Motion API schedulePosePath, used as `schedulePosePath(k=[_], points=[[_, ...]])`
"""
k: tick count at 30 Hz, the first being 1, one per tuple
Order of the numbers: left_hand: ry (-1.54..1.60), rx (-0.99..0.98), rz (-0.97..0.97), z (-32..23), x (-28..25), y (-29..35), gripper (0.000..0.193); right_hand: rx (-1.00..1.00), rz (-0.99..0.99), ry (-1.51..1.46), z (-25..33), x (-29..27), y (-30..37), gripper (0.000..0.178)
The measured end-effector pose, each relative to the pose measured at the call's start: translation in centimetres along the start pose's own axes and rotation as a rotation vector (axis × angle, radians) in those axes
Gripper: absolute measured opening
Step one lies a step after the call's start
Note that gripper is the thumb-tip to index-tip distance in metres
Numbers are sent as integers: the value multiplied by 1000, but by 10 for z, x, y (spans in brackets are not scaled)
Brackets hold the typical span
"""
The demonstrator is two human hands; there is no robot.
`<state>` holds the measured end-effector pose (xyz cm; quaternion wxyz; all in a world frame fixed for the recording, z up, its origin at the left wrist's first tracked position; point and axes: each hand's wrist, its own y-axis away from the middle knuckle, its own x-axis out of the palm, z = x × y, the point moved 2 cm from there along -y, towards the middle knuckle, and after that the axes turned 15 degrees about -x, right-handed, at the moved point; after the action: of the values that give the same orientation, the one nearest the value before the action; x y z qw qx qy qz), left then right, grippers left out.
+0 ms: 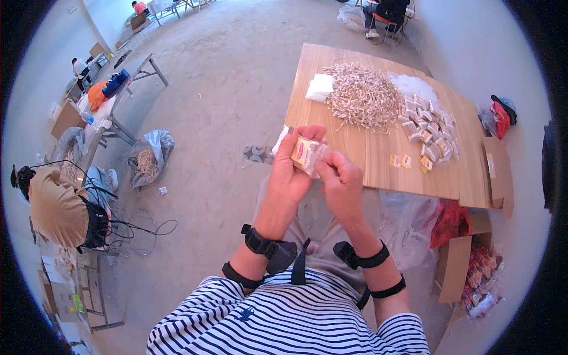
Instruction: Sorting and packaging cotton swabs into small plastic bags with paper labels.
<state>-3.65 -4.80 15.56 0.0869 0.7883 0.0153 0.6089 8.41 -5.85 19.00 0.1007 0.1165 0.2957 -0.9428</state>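
Observation:
In front of my chest, near the table's front left corner, my left hand (288, 177) holds a small clear plastic packet (305, 155) with a yellow and red card in it. The fingers of my right hand (344, 186) are pinched on the packet's right end, where the film is loose. On the wooden table (331, 151) beyond my hands lies a heap of short, thin pinkish-white sticks (362, 94). To its right is a pile of filled small packets (432, 130). Several loose yellow cards (405, 161) lie close to the front edge.
A white stack (320, 87) and clear plastic film (414, 86) flank the stick heap. Under the table's right side stand an open carton (454, 269) and red bags (451, 225). Leftward, a person in tan (59, 204) sits near cables and a plastic bag of sticks (148, 160).

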Motion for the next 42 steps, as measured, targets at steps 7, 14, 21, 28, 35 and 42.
schedulePosePath(k=[7, 14, 21, 28, 35, 42], points=[[-57, 51, -30, 4, 13, 3, 28, 128, 36, -41, -10, -10, -4, 19], [-38, 108, -4, 10, 17, 3, 31, 69, -197, -222, -9, 10, -3, 23], [-63, 123, 30, 20, 24, 7, 35, 88, -312, -321, -7, 15, -3, 19], [-30, 113, 66, 27, 25, 6, 34, 102, -374, -301, -14, 12, -3, 15], [-127, 48, 73, 24, 17, 12, 37, 90, -378, -156, -16, -7, -8, 10], [-986, 234, -39, -26, 21, 23, 30, -267, -11, 160, -9, -53, -15, 7]])
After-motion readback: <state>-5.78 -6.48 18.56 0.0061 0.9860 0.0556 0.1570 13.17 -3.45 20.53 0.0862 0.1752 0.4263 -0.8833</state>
